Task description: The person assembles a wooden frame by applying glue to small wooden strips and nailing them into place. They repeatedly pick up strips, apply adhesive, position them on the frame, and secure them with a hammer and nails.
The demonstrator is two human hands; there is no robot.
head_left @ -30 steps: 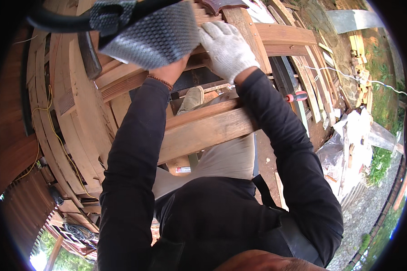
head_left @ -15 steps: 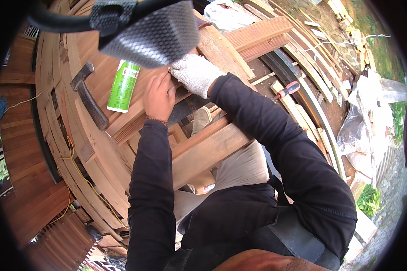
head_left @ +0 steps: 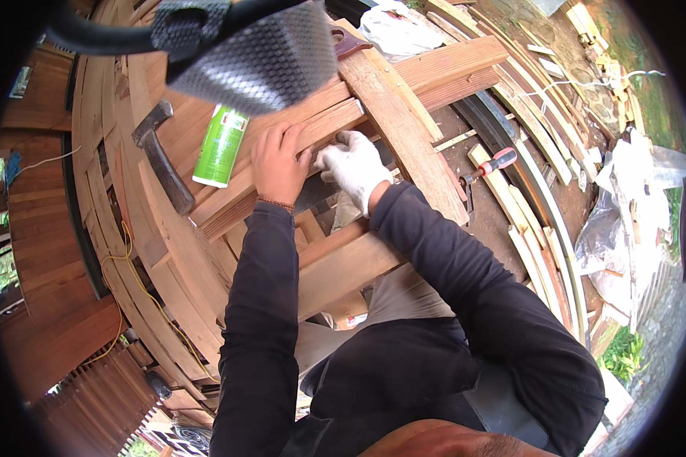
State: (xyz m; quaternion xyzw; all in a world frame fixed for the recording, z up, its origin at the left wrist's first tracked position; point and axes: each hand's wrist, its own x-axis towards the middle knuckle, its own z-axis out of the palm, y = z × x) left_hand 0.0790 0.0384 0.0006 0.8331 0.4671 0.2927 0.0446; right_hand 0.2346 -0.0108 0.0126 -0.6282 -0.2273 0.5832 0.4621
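My bare left hand (head_left: 278,164) lies on a narrow wooden beam (head_left: 334,122), its fingers stretched over the top and its thumb apart. Beside it, my right hand (head_left: 354,167) wears a white knit glove. Its fingers are curled in at the near side of the beam, and whatever they pinch is too small to make out. Left of my bare hand a green and white bottle (head_left: 221,145) rests on the boards. Farther left lies a dark hammer-like tool (head_left: 164,164). A thick timber (head_left: 343,266) crosses below my forearms.
A wide plank (head_left: 404,126) slants past my right hand, with a dark red tool handle (head_left: 351,43) at its far end. A red-and-grey-handled tool (head_left: 499,161) lies at right. Plastic sheeting (head_left: 621,206) and a yellow cord (head_left: 149,301) flank the timber. A grey textured object (head_left: 259,61) blocks part of the view.
My gloved right hand has come nearer to me and to the right, away from my left fingertips. The beam's end, hidden before, shows now. The view has shifted slightly.
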